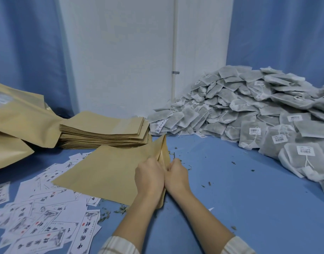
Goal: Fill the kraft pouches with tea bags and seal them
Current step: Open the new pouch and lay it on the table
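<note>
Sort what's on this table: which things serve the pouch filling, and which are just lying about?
Job:
kraft pouch, gripped at its mouth by left hand and right hand
stack of empty pouches
tea bag heap

Lying about:
printed labels
loose tea bits

Both forearms are being extended forward from striped cuffs, converging until the hands are being held side by side, touching. The left hand (149,177) and right hand (176,176) are being kept curled, fingers pinched in a closed grip.
</note>
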